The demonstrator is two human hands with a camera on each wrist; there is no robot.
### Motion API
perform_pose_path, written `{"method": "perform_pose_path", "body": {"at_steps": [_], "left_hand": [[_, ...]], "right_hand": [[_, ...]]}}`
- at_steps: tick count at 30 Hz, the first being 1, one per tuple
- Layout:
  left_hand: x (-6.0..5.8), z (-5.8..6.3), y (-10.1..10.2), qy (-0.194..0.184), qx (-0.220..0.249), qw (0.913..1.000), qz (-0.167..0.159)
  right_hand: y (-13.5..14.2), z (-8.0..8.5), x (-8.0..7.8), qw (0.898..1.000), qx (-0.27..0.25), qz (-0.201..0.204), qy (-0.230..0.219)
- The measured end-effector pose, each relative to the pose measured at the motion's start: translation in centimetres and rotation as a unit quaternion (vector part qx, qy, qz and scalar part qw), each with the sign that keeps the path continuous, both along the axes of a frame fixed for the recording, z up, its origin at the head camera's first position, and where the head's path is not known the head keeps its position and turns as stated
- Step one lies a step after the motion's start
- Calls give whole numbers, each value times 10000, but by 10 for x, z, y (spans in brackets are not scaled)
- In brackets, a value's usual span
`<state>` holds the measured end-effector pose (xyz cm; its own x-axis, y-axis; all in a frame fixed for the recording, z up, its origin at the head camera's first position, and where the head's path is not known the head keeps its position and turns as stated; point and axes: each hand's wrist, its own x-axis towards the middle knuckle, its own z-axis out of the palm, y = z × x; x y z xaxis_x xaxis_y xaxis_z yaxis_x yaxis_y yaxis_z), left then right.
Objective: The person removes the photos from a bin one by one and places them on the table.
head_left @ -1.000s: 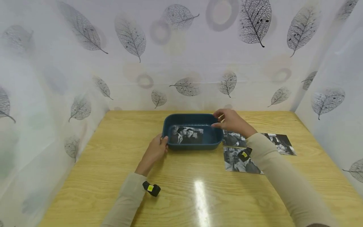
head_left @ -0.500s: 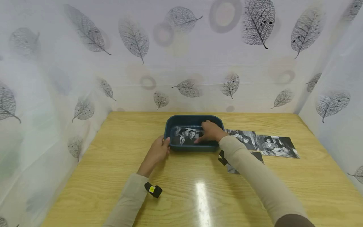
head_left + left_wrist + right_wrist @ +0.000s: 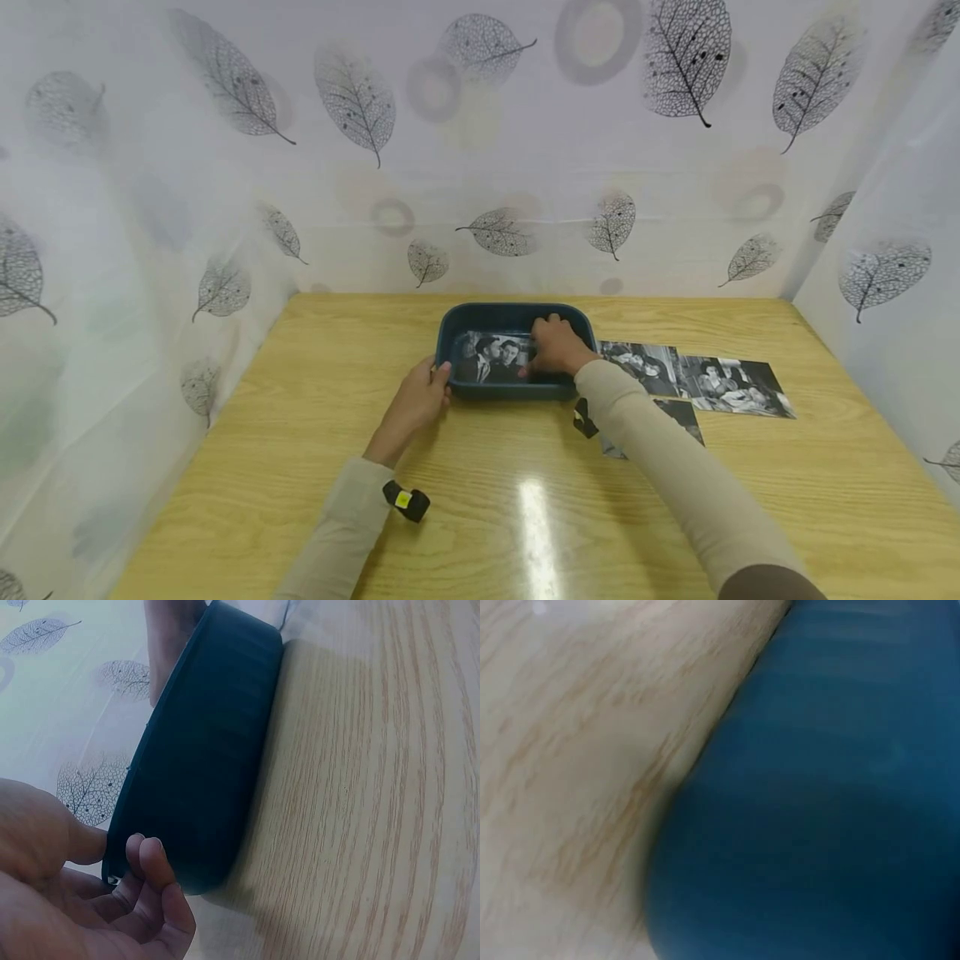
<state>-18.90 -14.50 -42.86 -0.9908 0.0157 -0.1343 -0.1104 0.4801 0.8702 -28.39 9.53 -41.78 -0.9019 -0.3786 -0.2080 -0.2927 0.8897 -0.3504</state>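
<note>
A dark blue rectangular box (image 3: 517, 392) without a lid stands on the table. In it lies a black-and-white photo (image 3: 491, 358) of two people. My left hand (image 3: 416, 400) grips the box's left end, thumb at the rim and fingers outside, as the left wrist view also shows. My right hand (image 3: 558, 346) reaches into the box, with thumb and fingers curled at the photo's right part; the hand covers that part. In the right wrist view only the box's outer wall (image 3: 802, 810) shows, not the hand.
Right of the box, several black-and-white photos lie on the wooden table (image 3: 300, 467): one beside the box (image 3: 645, 367), a photo farther right (image 3: 735, 386), and a nearer photo (image 3: 682, 414) partly under my right sleeve. Leaf-patterned sheeting (image 3: 517, 150) encloses the back and sides.
My right hand has gone from the box's right rim down into the box, to the photo. The photo's edge has lifted slightly in the last half second. The left hand keeps its grip.
</note>
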Motion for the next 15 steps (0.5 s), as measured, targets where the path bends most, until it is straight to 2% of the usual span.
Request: {"method": "perform_pose_path", "body": {"at_steps": [4,15], "left_hand": [[0,0,0,-57,-56,10000,21],[1,0,0,-64,-70,10000,3]], "right_hand": [[0,-1,0,9992,-295,-238,88],[2,-4,-5,9962,-695,-489,172]]}}
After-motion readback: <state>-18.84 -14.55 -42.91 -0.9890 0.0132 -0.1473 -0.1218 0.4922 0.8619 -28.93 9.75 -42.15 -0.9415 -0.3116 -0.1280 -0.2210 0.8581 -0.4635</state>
